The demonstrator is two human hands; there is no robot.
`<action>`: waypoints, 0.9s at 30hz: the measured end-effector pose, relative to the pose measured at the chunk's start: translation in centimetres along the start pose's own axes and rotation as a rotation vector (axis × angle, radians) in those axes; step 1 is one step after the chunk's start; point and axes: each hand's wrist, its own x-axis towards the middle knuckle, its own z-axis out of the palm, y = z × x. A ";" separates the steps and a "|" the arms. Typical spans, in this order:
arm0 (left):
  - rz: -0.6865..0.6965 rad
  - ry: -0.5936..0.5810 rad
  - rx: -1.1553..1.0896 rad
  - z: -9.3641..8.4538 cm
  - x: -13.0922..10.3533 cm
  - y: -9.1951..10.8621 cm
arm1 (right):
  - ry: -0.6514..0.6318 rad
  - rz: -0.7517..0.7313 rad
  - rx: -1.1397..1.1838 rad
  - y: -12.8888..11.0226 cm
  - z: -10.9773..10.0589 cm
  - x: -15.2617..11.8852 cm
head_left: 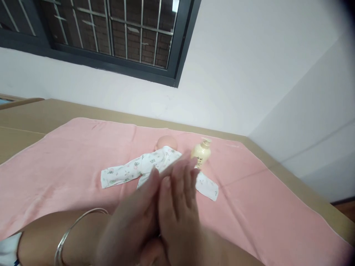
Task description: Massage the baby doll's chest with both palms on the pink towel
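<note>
My left hand (130, 218) and my right hand (180, 210) press palm to palm, fingers stretched out and slightly blurred. Nothing shows between them, though the palms are hidden. Just beyond lies a doll in a white printed long-sleeved garment (155, 161), arms spread wide. Only the top of the doll's round, bare head (166, 142) is visible, and my hands cover much of its body. A pale yellow pump bottle (202, 150) with dark writing is on the right of the doll's head, partly behind my fingertips.
A pink blanket (69, 159) with some creases covers most of the wooden tabletop (24, 114). White walls (235, 66) rise behind and at the right. A dark-framed window (173, 70) with metal bars is above. Silvery bangles (65, 236) circle my left forearm.
</note>
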 end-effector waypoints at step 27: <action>0.193 0.271 0.600 -2.6 8.2 -15.4 | -0.560 0.458 -0.211 9.8 5.1 0.8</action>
